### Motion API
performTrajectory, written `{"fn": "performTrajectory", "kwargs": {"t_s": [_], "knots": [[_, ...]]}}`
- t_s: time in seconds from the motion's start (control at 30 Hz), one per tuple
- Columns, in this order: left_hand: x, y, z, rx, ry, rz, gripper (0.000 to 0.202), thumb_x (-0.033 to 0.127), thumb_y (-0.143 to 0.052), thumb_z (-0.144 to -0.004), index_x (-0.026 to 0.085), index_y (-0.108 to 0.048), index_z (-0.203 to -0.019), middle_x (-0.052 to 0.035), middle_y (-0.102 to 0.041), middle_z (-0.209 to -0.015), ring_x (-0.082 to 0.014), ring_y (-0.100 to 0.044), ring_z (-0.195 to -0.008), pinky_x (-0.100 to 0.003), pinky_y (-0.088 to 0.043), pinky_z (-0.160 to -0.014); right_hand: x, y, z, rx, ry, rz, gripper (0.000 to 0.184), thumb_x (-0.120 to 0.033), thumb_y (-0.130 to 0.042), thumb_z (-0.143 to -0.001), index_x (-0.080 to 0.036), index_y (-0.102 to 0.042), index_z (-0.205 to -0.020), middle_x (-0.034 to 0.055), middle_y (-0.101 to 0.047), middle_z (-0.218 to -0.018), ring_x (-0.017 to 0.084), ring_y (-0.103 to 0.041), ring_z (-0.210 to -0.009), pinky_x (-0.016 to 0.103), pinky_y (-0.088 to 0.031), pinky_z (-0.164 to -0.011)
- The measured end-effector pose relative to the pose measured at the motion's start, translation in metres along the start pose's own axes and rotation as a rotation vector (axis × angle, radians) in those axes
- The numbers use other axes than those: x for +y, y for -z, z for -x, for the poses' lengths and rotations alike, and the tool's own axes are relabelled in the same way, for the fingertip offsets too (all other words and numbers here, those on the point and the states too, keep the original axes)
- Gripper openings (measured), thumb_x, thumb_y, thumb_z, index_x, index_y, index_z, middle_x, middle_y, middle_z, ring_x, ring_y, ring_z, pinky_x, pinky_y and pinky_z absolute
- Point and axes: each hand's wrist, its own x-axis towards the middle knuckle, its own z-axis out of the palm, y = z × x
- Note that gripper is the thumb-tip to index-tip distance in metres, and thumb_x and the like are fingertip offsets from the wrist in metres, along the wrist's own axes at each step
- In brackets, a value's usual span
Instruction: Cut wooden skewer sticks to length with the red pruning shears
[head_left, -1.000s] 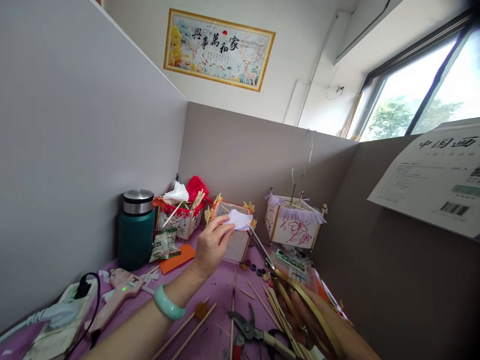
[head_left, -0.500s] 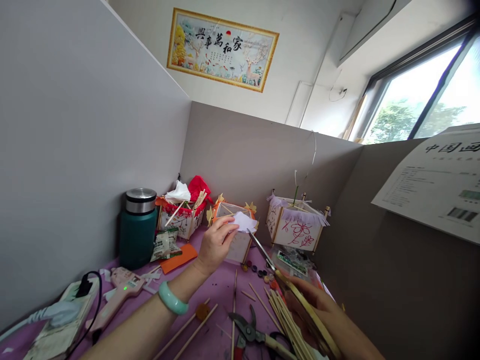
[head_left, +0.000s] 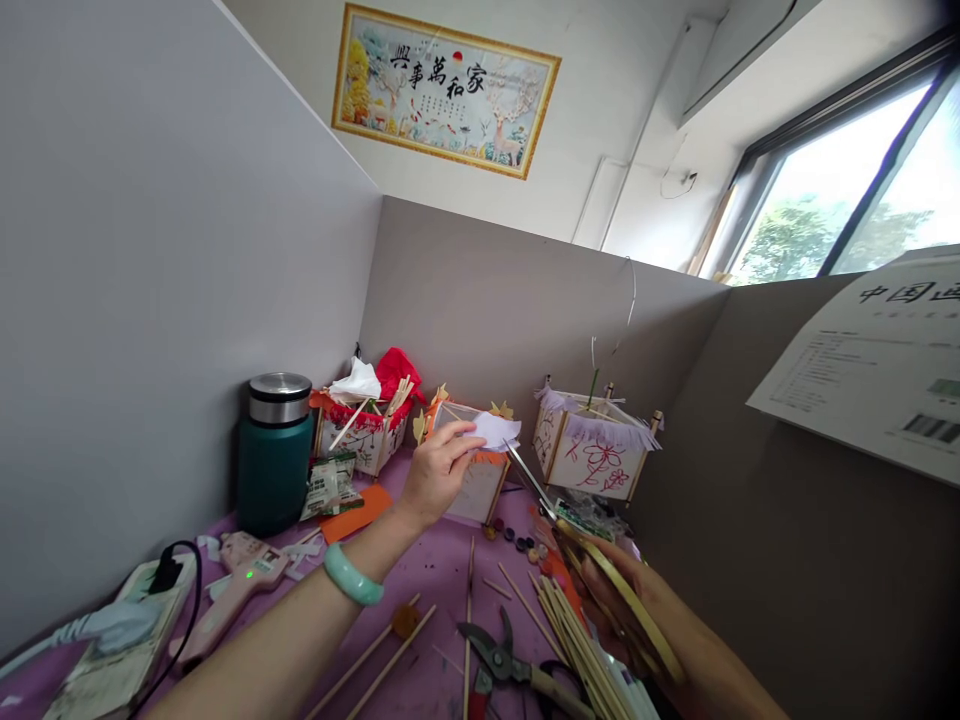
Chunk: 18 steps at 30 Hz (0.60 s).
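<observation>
White paper scrap (head_left: 493, 431) lying lengthwise across the view, pinched by my left-hand fingers (head_left: 455, 437), while my right-hand fingers (head_left: 598, 577) clench scissors (head_left: 529, 484) angled up-left, tips just beside it.

I have a thin sheet of white paper (head_left: 495, 431), its edges uneven, pinched in my left grip (head_left: 439, 475) and sticking out at the grip's 2 o'clock. At the paper's 5 o'clock are long gold-handled scissors (head_left: 531, 482), held in my right grip (head_left: 619, 610). Their slim silver blades angle toward 10 o'clock, tips just beside the paper's lower edge; I can't tell whether they touch.
</observation>
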Motion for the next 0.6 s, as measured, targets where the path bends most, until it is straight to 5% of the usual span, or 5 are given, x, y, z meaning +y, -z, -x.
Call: {"fn": "performTrajectory", "kwargs": {"t_s": [0.6], "knots": [[0.003, -0.009, -0.003, -0.017, -0.027, -0.022, 0.026, 0.011, -0.050, -0.084, 0.022, -0.066, -0.102, -0.0072, -0.060, -0.114, -0.0156, -0.061, -0.100, -0.031, -0.052, -0.087, -0.015, -0.004, -0.001, 0.052, 0.056, 0.095, 0.057, -0.048, -0.076, -0.058, -0.020, -0.062, -0.105, -0.0073, -0.042, -0.054, 0.002, -0.030, -0.040, 0.014, -0.024, -0.036]]}}
